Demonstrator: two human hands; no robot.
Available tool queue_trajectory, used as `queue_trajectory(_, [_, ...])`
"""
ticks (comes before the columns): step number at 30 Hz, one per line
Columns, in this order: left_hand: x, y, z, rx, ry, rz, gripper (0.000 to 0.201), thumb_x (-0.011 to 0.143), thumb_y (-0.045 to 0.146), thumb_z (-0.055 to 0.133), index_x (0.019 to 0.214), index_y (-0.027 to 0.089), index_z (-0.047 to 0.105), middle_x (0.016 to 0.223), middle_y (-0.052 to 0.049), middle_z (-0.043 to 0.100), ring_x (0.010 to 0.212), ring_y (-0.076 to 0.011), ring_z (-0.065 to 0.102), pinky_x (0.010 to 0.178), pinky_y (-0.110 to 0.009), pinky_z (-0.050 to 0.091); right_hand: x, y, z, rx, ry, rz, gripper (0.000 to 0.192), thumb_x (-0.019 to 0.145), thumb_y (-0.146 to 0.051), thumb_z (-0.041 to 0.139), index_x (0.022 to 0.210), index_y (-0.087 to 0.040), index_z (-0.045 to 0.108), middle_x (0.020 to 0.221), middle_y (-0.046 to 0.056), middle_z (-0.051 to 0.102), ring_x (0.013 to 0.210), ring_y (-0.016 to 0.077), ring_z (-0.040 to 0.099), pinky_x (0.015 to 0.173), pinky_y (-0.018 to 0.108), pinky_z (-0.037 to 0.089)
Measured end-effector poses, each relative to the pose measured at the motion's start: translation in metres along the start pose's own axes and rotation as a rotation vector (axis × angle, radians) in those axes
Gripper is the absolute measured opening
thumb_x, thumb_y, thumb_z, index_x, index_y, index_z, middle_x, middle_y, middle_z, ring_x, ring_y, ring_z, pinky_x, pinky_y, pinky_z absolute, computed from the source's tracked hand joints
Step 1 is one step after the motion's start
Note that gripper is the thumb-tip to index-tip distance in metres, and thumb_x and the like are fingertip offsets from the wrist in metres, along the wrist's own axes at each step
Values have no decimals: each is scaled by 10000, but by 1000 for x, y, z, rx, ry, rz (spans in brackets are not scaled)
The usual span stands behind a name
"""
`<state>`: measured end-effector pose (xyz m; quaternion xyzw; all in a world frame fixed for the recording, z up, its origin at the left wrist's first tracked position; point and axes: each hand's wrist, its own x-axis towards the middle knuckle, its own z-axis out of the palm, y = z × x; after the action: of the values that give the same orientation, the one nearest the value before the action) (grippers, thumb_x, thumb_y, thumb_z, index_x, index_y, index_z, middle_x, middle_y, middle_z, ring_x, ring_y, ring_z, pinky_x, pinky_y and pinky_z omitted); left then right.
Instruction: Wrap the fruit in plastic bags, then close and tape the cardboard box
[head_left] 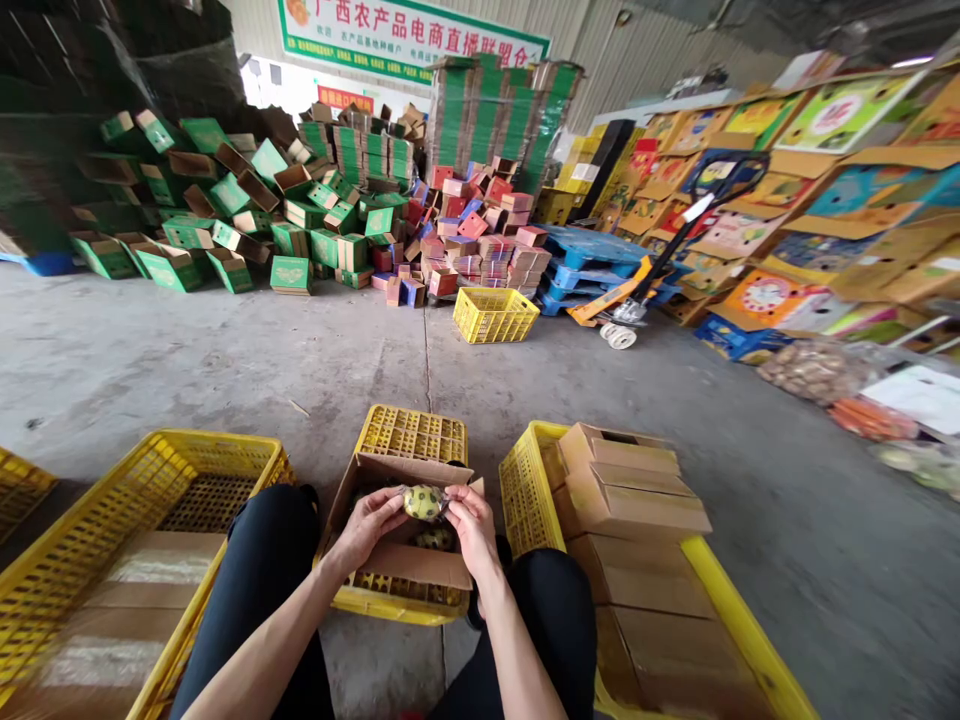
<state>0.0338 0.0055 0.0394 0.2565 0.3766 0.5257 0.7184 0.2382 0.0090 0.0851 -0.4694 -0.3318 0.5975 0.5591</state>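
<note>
At the far left, a large yellow plastic crate (pixel 161 470) is seen on the concrete floor, with flat cardboard lying inside it. Beyond it, against the back wall, a heap of green cartons (pixel 225 215) is piled, and a smaller heap of red and pink cartons (pixel 472 240) lies to its right.

In the middle, between the seated person's knees, an open cardboard box (pixel 409 560) is set on top of a yellow crate (pixel 412 435). Over this box a small round yellow-green fruit (pixel 423 502), speckled with dark spots, is held up. It is pinched from its left by the fingertips of the left hand (pixel 367 525) and from its right by the fingertips of the right hand (pixel 469 520); both hands are closed on it. More fruit of the same kind can be made out in the box just beneath.

The step in hand is judged to be inspection or packing of the fruit. It would be done well if the fruit were turned gently, gripped lightly to avoid bruising, and kept directly above the box.

To the right, folded brown cartons (pixel 637 500) are stacked in another yellow crate (pixel 521 480). Farther right, a pallet jack (pixel 637 300) and walls of printed cartons are visible.
</note>
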Motion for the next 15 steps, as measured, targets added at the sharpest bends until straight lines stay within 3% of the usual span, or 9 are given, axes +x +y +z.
queue_trajectory(5, [-2,1,0,66,35,28,583,670,534,940,1095,151,830,1209,-153,777,1172,-350,702,1023,-462,567,0,2,-2,-113,-60,-54,251,730,-456,826,832,-240,749,901,34,722,894,221,671,861,344,554])
queue_trajectory(10, [-1,1,-5,170,58,58,597,697,590,903,1098,153,831,1126,-139,797,1008,-310,747,894,-417,618,-4,0,-2,-286,-209,-1,446,748,-465,859,1135,-268,755,1253,59,730,1164,294,682,1039,426,525])
queue_trajectory(12, [-1,0,-5,171,59,60,589,702,593,900,1082,147,831,1080,-132,803,969,-289,751,880,-396,620,-5,-1,-1,-311,-263,28,548,743,-434,872,1246,-278,719,1293,64,725,1198,303,683,1064,451,522])
queue_trajectory(15, [1,-2,-5,112,52,36,595,696,575,916,1103,152,818,1096,-130,796,961,-269,755,904,-389,614,-5,0,-1,-331,-252,-8,556,728,-381,880,1246,-256,720,1291,80,728,1193,309,692,1071,468,529])
